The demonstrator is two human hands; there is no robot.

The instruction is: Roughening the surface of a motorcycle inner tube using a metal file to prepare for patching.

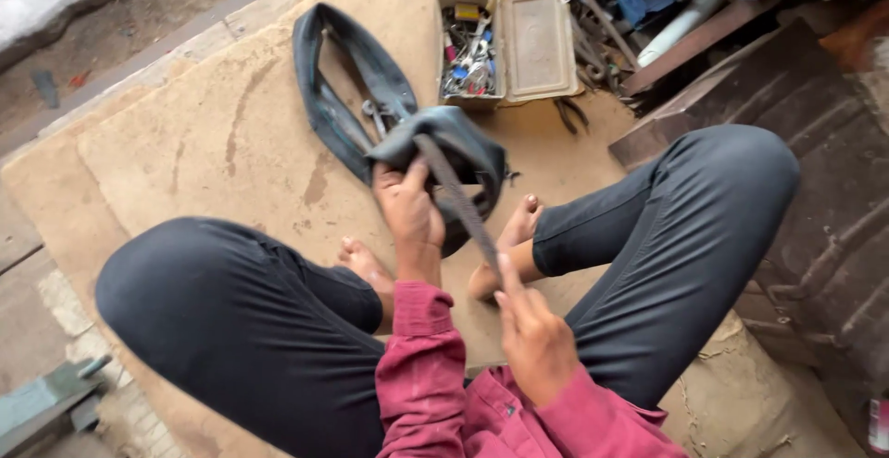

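Two hands are busy here, and the person sits cross-legged on a tan mat (pixel 231 143) on the floor.

Far left, low in the view, a grey metal block (pixel 51 402) sits on the ground. Next comes the person's left knee in dark trousers (pixel 231 319).

A black rubber tube (pixel 347 97) lies on the mat in a long loop. Some wrenches (pixel 375 117) lie on the mat inside the loop. The near end of the tube is bunched up in a fold, just above the bare feet.

The left hand (pixel 409 213) has its grip closed tight on that bunched fold of the tube. The thumb points up along the rubber.

A long grey file (pixel 458 200) lies slanted across the fold, touching the rubber. Its top end rests on the tube and its low end comes down to the right hand (pixel 530 333). The right hand's grip is closed on the low end of the file, with one finger stretched out along it. Both sleeves are dark red.

Behind the tube, an open metal toolbox (pixel 537 46) sits on the mat. Its left half is full of small tools, and its lid lies flat.

Right of that is the right knee, then dark metal steps (pixel 815 189) and a heap of scrap (pixel 639 13) at the top.
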